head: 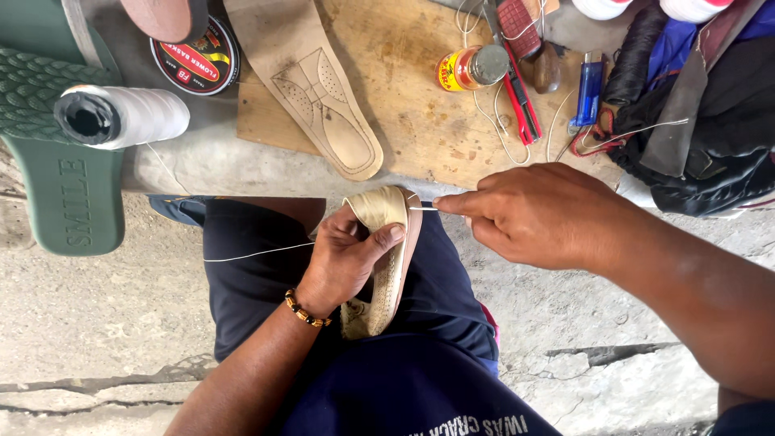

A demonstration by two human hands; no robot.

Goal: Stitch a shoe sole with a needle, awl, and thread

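The left hand (343,258) is closed around a cream-coloured shoe (386,266) resting on the person's lap, its heel end hidden behind the wrist, while the right hand (537,214) pinches a needle (423,209) at the shoe's toe, the tip hard to make out. Beyond them, on the wooden board (420,121), lie a stitched leather insole (319,89), a small jar (472,68) and a blue lighter (589,89). A spool of white thread (121,115) lies off the board's left edge, on a green sandal (56,161) cut off by the frame.
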